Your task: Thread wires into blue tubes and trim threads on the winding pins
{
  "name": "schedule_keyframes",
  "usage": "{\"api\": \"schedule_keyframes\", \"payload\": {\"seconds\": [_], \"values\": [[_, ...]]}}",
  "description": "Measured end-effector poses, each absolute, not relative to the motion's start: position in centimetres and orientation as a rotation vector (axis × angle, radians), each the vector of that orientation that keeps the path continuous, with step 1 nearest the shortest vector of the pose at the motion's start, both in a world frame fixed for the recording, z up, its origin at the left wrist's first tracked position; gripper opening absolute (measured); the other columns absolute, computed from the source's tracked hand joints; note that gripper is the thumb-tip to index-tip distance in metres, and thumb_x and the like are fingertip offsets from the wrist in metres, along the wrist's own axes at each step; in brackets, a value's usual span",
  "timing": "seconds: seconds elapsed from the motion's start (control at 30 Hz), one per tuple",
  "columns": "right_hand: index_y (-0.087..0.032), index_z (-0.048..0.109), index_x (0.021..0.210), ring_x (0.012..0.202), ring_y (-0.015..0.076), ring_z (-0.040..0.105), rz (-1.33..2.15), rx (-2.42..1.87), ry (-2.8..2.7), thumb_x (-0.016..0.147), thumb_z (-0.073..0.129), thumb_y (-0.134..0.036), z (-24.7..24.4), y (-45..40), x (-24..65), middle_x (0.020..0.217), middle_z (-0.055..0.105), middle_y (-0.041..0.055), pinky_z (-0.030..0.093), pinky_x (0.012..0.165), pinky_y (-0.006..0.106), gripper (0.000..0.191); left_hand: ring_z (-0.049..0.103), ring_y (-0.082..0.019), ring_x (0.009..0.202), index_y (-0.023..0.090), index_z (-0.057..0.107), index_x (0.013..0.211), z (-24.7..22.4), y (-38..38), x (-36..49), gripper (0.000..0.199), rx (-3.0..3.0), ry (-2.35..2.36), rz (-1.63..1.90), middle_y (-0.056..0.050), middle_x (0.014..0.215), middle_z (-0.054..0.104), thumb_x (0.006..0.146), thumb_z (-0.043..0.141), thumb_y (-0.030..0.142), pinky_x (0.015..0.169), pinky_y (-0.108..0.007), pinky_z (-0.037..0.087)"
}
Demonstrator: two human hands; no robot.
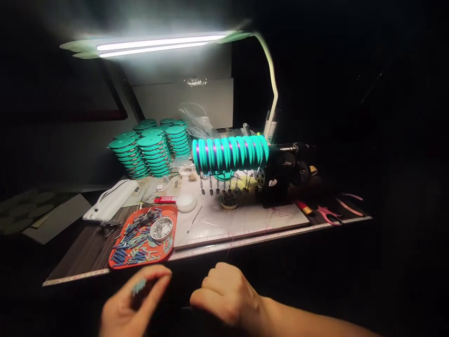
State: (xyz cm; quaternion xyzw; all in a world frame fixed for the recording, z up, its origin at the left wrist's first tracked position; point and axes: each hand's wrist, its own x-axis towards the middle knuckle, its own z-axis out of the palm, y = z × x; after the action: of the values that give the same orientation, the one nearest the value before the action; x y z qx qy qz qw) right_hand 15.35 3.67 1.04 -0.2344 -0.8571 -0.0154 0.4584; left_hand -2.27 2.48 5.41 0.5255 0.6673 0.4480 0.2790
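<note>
My left hand [136, 302] is low in the picture, in front of the orange tray [111, 263]. Thumb and forefinger meet at their tips, and a few small teal ribbed pieces [139, 286] show in the curl of that hand. Beside it on the right, my right hand [224, 292] is closed with its knuckles up. Whatever its fingertips may hold is hidden. Both hands are in front of the table edge, apart from each other. Beyond them, a row of teal discs [228, 154] wound with purple line sits on a winding machine [275, 185], small dark weights [217, 191] dangling below.
In the tray lie blue and teal ribbed pieces [140, 252] and a white dish [162, 228] of small metal parts. Stacked teal discs [152, 154] stand behind. A lamp [161, 43] arches overhead. Pink-handled scissors [329, 215] lie right of the white board [245, 222].
</note>
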Motion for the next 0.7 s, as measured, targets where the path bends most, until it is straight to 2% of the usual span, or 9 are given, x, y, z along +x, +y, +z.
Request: {"api": "schedule_keyframes", "payload": {"seconds": [0.03,0.1,0.17,0.23,0.37,0.57,0.63,0.7], "values": [[-0.017,0.055,0.069,0.047,0.0115,0.038,0.032,-0.61,-2.121,0.089,0.034,-0.019,1.2,3.8,15.5,0.051,0.046,-0.0022,0.025,0.044,0.026,0.029,0.061,-0.024,0.065,0.026,0.07,0.065,5.8,3.7,-3.2,0.03,1.579,1.899,1.145,-0.004,0.068,0.07,0.053,0.067,0.054,0.061,-0.028,0.044],[-0.017,0.055,0.071,0.05,0.0118,0.041,0.133,-0.684,-2.154,0.086,0.038,-0.021,1.4,3.7,15.7,0.055,0.049,-0.0016,0.027,0.046,0.026,0.023,0.061,-0.025,0.062,0.025,0.066,0.06,6.6,6.1,-4.5,0.026,1.926,2.063,0.823,-0.006,0.066,0.069,0.058,0.06,0.05,0.057,-0.031,0.04],[-0.018,0.055,0.07,0.051,0.012,0.042,0.165,-0.731,-2.182,0.082,0.042,-0.02,1.2,3.5,15.7,0.057,0.051,-0.0013,0.028,0.047,0.026,0.017,0.059,-0.026,0.057,0.025,0.06,0.052,7.0,7.8,-4.9,0.02,2.008,2.092,0.666,-0.007,0.061,0.067,0.058,0.06,0.043,0.054,-0.031,0.036],[-0.018,0.054,0.069,0.051,0.0121,0.042,0.164,-0.746,-2.182,0.081,0.044,-0.019,0.9,3.1,15.6,0.057,0.052,-0.0012,0.028,0.047,0.026,0.015,0.057,-0.026,0.055,0.025,0.053,0.048,7.1,8.6,-4.5,0.021,2.029,2.115,0.571,-0.008,0.058,0.064,0.061,0.059,0.04,0.052,-0.031,0.033],[-0.017,0.055,0.071,0.052,0.012,0.046,0.263,-0.743,-2.156,0.081,0.046,-0.019,0.6,2.9,15.3,0.059,0.055,-0.0003,0.032,0.049,0.025,0.015,0.057,-0.03,0.058,0.024,0.055,0.057,6.7,8.5,-3.0,0.017,2.049,2.16,0.437,-0.011,0.06,0.064,0.071,0.052,0.034,0.052,-0.033,0.03],[-0.017,0.058,0.072,0.055,0.011,0.05,0.551,-0.818,-1.914,0.085,0.046,-0.022,0.9,2.9,14.7,0.061,0.06,-0.0006,0.037,0.056,0.023,0.019,0.057,-0.028,0.06,0.025,0.05,0.056,7.1,8.1,-3.0,0.016,2.066,2.148,0.499,-0.01,0.064,0.063,0.071,0.047,0.03,0.054,-0.033,0.032],[-0.018,0.059,0.07,0.055,0.011,0.049,0.617,-0.83,-1.837,0.086,0.045,-0.024,1.0,2.8,14.6,0.06,0.061,-0.0004,0.036,0.055,0.023,0.022,0.056,-0.025,0.055,0.025,0.052,0.063,7.7,7.2,-3.1,0.015,2.038,2.183,0.602,-0.006,0.062,0.062,0.071,0.045,0.035,0.052,-0.032,0.033],[-0.017,0.059,0.069,0.055,0.011,0.049,0.686,-0.837,-1.796,0.086,0.045,-0.025,1.2,2.7,14.6,0.06,0.061,-0.0003,0.035,0.055,0.023,0.023,0.052,-0.021,0.047,0.025,0.057,0.07,8.0,5.8,-3.1,0.022,1.884,2.174,0.779,-0.002,0.054,0.059,0.069,0.047,0.045,0.046,-0.029,0.035]]}}
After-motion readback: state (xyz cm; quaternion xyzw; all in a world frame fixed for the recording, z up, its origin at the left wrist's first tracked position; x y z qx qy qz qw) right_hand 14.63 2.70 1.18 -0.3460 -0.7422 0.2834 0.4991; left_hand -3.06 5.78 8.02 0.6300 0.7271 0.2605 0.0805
